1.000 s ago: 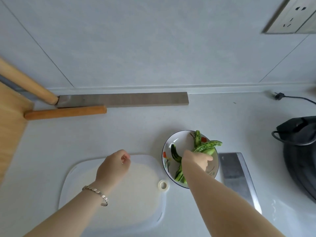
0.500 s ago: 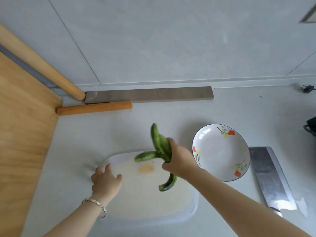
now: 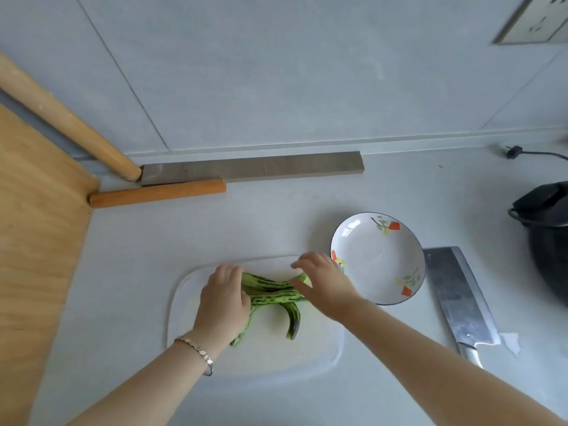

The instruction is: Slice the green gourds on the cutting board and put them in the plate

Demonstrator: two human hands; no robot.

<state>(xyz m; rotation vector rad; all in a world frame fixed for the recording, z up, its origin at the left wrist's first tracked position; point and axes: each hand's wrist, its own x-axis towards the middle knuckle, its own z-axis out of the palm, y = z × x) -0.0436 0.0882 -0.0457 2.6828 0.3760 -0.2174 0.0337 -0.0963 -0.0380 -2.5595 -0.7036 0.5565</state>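
Observation:
Several striped green gourds [image 3: 274, 298] lie in a bundle on the white cutting board [image 3: 276, 355]. My left hand [image 3: 223, 298], with a bracelet on its wrist, curls over their left ends and grips them against the board. Over their right ends my right hand [image 3: 322, 282] hovers with its fingers spread and relaxed, the thumb touching one gourd tip. The flower-patterned white plate [image 3: 378, 256] stands empty just right of the board. A cleaver [image 3: 458, 299] lies flat on the counter to the right of the plate.
A black pot [image 3: 550, 241] sits at the right edge. Along the back wall lie a grey bar [image 3: 252, 170] and an orange wooden stick [image 3: 158, 193]. A wooden board [image 3: 33, 241] and rolling pin [image 3: 67, 124] fill the left side. A black plug [image 3: 516, 151] lies at back right.
My right hand lifted the gourds out of the plate, carried them left and laid them on the cutting board. My left hand moved onto their left ends. The plate now stands empty.

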